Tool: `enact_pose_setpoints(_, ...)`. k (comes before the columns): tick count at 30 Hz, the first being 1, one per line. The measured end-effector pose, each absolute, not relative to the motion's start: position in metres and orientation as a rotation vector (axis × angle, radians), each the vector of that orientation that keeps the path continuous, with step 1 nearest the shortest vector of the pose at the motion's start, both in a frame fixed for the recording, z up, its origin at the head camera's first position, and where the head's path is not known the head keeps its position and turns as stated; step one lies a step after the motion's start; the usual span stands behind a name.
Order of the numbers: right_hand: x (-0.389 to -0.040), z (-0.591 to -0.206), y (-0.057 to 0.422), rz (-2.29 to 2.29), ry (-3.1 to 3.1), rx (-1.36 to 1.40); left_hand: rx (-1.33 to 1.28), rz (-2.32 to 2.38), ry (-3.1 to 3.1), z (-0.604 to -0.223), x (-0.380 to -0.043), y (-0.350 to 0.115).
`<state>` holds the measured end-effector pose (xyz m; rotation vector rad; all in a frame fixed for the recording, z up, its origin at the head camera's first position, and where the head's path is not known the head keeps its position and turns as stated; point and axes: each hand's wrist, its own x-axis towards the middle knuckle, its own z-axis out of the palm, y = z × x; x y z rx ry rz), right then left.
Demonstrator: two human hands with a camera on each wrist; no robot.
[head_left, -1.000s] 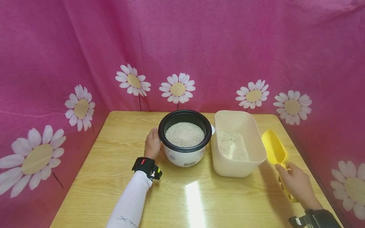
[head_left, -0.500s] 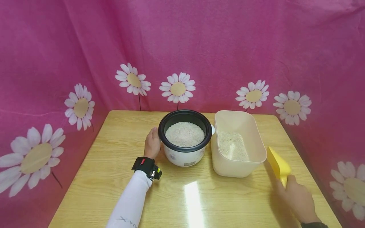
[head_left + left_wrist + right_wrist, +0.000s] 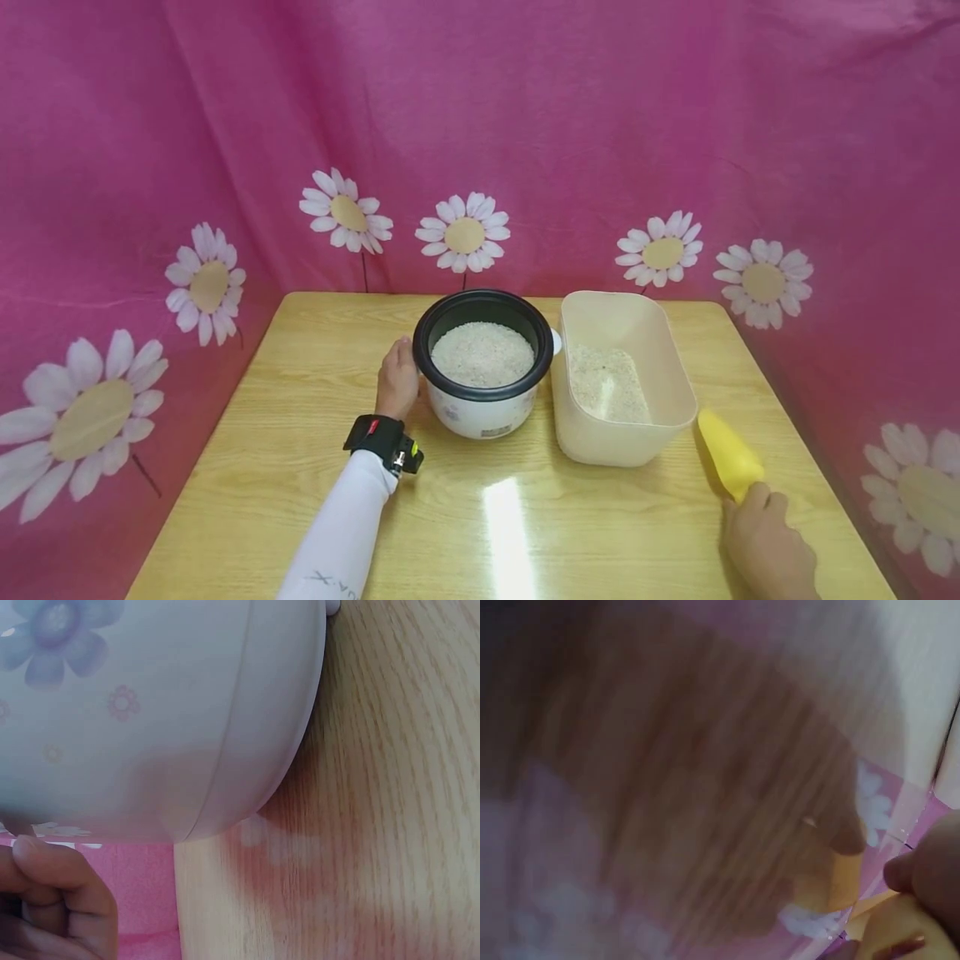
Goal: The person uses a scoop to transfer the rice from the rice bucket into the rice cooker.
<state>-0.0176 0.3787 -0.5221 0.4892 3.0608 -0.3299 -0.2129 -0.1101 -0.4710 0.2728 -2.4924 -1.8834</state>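
A white rice cooker [image 3: 487, 412] with a black inner pot stands at mid-table, and pale rice [image 3: 483, 354] lies heaped inside. My left hand [image 3: 396, 382] grips its left side; in the left wrist view curled fingers [image 3: 64, 877] meet the flower-printed wall, though the handle is hidden. At the right, my right hand [image 3: 768, 537] holds a yellow scoop [image 3: 727, 457] by its handle. The scoop's rounded back faces up, low over or on the table; I cannot tell which. In the right wrist view the yellow handle [image 3: 904, 926] shows beneath the fingers.
Right beside the cooker stands a cream bin [image 3: 618, 442] with some rice at its bottom. The wooden table [image 3: 315, 367] is walled in at the back and both sides by a pink cloth [image 3: 525, 125] with daisies.
My right hand has turned the scoop from hollow side up to back side up and drawn it slightly nearer. My left hand keeps its place on the cooker.
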Motion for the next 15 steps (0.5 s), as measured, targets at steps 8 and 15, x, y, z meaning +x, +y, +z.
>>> enact_pose_setpoints(8,-0.012,-0.5312,0.3706,-0.176,3.236,0.305,0.276,-1.892,-2.495,-0.4725,-0.214,-0.1113)
enact_pose_setpoints(15,-0.0097,-0.526,0.3679,-0.239,3.021,0.301,0.255,-1.886,-2.494,-0.4715,-0.2117,-0.11)
